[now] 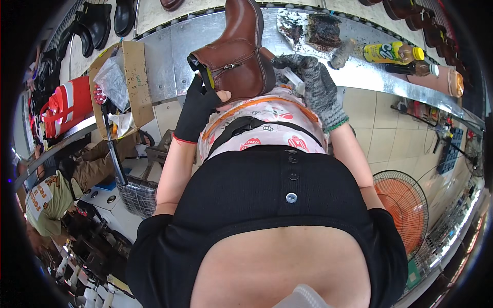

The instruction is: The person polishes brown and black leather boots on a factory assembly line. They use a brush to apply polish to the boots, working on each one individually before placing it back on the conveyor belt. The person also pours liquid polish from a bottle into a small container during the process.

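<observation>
Boot [239, 64] of smooth brown leather lies between the left hand [199, 105], gripping its open top, and knit-gloved right hand [319, 90], clasping something white [294, 78].

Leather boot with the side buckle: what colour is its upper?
Reddish brown leather upper, seen best in the head view.

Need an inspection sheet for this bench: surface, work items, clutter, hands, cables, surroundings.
Surface: metal bench, dark-stained sheet on it.
Work items: brown boot with side buckle; small white item, type unclear.
Clutter: bottles at right, carton at left with plastic bag.
Hands: left hand, black glove, grips boot's opening; right hand, grey glove, holds white item.
Cables: thin dark cord, right; route unclear.
Surroundings: orange fan right, another person left.
</observation>
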The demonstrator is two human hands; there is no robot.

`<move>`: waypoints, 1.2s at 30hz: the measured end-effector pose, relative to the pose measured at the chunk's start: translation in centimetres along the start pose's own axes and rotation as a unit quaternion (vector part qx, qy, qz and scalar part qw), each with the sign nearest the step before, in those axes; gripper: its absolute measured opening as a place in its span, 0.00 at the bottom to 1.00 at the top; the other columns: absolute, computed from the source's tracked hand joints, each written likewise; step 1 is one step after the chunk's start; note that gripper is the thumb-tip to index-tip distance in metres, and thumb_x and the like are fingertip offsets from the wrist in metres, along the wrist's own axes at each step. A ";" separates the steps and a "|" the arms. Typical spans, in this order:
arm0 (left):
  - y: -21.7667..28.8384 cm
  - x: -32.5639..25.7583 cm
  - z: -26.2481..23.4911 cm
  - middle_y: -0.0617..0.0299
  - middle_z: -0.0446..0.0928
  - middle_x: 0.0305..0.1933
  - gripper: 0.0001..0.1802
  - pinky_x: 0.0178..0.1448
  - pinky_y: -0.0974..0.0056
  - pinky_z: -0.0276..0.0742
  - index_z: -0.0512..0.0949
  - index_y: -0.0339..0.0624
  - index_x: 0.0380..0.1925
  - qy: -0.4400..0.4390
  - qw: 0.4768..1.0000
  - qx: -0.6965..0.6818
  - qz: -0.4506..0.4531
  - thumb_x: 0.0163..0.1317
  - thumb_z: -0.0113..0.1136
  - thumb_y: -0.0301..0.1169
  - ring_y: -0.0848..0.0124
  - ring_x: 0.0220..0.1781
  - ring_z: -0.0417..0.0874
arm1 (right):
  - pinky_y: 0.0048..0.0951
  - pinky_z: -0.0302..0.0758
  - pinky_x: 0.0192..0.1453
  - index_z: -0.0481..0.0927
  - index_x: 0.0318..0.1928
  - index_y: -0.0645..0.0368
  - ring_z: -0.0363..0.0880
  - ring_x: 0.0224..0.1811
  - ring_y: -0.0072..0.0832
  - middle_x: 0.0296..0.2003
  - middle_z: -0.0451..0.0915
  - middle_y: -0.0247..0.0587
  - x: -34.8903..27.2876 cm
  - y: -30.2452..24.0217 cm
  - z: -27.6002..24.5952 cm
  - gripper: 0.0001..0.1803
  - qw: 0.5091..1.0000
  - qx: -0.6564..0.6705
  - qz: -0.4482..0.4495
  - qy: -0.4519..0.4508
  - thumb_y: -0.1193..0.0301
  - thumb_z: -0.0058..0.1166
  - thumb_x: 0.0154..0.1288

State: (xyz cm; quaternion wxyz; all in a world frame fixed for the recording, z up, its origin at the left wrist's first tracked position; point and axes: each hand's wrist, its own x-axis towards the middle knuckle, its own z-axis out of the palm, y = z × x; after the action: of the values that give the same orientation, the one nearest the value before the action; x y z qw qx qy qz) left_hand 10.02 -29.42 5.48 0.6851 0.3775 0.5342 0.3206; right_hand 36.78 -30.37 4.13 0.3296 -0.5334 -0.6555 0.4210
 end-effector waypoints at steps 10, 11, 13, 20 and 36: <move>-0.5 0.1 0.2 0.59 0.76 0.41 0.27 0.44 0.68 0.78 0.71 0.34 0.48 -0.020 0.999 0.005 -0.032 0.46 0.64 0.30 0.72 0.38 0.79 | 0.33 0.74 0.50 0.79 0.48 0.55 0.80 0.42 0.40 0.40 0.82 0.44 -1.0 -1.3 -2.4 0.19 0.994 0.048 0.080 -0.048 0.59 0.41 0.67; 0.0 -0.2 0.7 0.58 0.76 0.41 0.26 0.43 0.68 0.78 0.71 0.34 0.48 -0.019 0.999 -0.002 -0.032 0.46 0.64 0.29 0.72 0.38 0.79 | 0.33 0.74 0.50 0.79 0.48 0.55 0.80 0.42 0.39 0.40 0.82 0.43 -1.1 -1.5 -2.7 0.20 0.997 -0.021 0.036 -0.066 0.58 0.38 0.69; 0.2 -0.3 1.0 0.58 0.75 0.42 0.26 0.42 0.68 0.80 0.71 0.34 0.48 -0.014 0.999 -0.010 -0.041 0.47 0.64 0.29 0.71 0.39 0.79 | 0.34 0.73 0.50 0.79 0.48 0.53 0.79 0.42 0.38 0.40 0.81 0.42 -1.9 -1.4 -2.7 0.20 0.989 -0.127 -0.023 -0.071 0.59 0.34 0.71; 0.8 -0.2 2.4 0.57 0.74 0.43 0.27 0.43 0.64 0.83 0.69 0.34 0.52 -0.010 0.998 -0.053 -0.019 0.49 0.63 0.25 0.68 0.45 0.79 | 0.35 0.73 0.48 0.80 0.47 0.53 0.79 0.41 0.38 0.40 0.81 0.43 -4.9 -3.5 -3.3 0.18 0.983 -0.159 0.015 -0.088 0.61 0.38 0.69; 2.8 0.8 3.8 0.51 0.73 0.51 0.25 0.47 0.65 0.83 0.66 0.34 0.54 -0.027 0.971 -0.234 -0.050 0.56 0.59 0.29 0.61 0.48 0.80 | 0.34 0.75 0.53 0.80 0.48 0.61 0.82 0.46 0.40 0.43 0.82 0.48 -6.8 -6.4 -4.4 0.20 0.995 -0.094 -0.019 -0.005 0.67 0.50 0.56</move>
State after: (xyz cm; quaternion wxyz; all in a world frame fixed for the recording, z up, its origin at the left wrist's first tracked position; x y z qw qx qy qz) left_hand 13.78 -27.98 8.05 0.7839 0.1880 0.4437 0.3914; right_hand 39.44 -36.59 11.89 0.2824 -0.5473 -0.7039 0.3540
